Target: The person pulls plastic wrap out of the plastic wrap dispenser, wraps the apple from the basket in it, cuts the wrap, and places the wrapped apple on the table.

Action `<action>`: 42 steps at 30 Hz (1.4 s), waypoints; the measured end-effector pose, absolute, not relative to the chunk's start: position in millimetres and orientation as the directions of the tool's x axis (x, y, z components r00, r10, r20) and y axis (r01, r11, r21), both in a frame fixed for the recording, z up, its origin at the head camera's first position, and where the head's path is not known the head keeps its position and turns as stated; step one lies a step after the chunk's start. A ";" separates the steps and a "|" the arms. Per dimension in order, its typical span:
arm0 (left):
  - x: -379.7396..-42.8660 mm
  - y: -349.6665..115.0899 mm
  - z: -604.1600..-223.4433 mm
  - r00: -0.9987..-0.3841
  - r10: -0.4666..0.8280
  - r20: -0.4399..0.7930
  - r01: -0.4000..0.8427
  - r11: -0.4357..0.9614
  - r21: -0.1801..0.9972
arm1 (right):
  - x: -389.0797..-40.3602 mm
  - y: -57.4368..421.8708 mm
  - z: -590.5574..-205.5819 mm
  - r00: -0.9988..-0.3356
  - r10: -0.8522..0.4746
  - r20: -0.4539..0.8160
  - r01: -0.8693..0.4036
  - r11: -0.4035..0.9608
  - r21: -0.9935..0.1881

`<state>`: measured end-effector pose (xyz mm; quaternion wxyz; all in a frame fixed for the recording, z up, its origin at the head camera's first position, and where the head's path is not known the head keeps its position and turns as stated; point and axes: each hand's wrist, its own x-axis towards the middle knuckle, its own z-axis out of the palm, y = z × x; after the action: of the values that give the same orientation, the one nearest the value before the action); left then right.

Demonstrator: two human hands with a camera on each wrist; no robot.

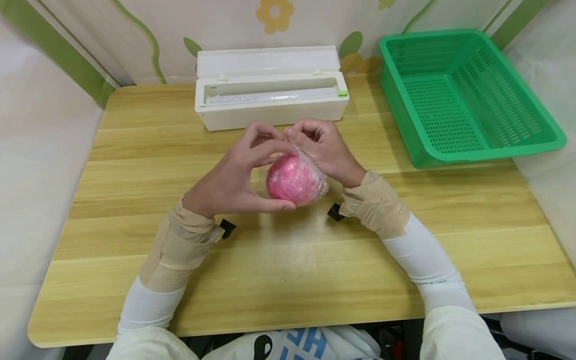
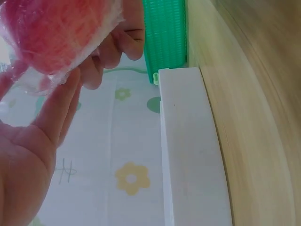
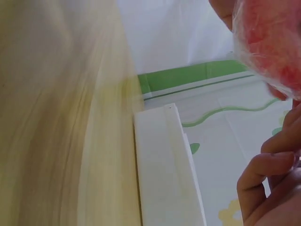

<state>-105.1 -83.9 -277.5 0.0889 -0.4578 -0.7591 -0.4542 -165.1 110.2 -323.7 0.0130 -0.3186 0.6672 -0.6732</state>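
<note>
A pink-red ball, round like a fruit and wrapped in clear cling film, is held up over the table between the two hands. My left hand holds it from the left, thumb below and fingers curved over the top. At its upper right, my right hand pinches a gathered edge of the film between thumb and curled fingers. Up close in the left wrist view, the wrapped ball rests against the fingers. The right wrist view cuts it off at the edge; what lies under the film cannot be told exactly.
Behind the hands stands a white cling film dispenser box, lid raised, a film roll inside. A green plastic basket sits at the back right of the wooden table. A patterned curtain hangs behind.
</note>
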 end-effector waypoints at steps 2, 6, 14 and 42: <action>-105.2 -84.3 -278.1 -0.576 0.613 0.541 0.760 0.159 0.630 | -164.1 109.6 -323.2 -0.798 -0.442 0.409 -0.406 -0.105 -0.908; -106.2 -85.9 -278.2 -0.572 0.621 0.535 0.747 0.126 0.653 | -165.0 107.8 -327.5 -0.784 -0.444 0.433 -0.426 -0.122 -0.897; -110.3 -88.7 -275.3 -0.456 0.645 0.613 0.829 0.056 0.557 | -173.6 108.2 -345.6 -0.738 -0.518 0.432 -0.356 -0.245 -0.902; -128.0 -99.7 -296.2 -0.895 0.437 0.091 0.278 0.387 0.879 | -171.1 102.8 -356.1 -0.863 -0.334 0.380 -0.458 0.196 -0.867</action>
<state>-128.0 -99.7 -296.2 -0.0778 -0.2157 -0.8290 -0.5101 -171.1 102.8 -356.1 -0.0537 -0.2566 0.7715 -0.5796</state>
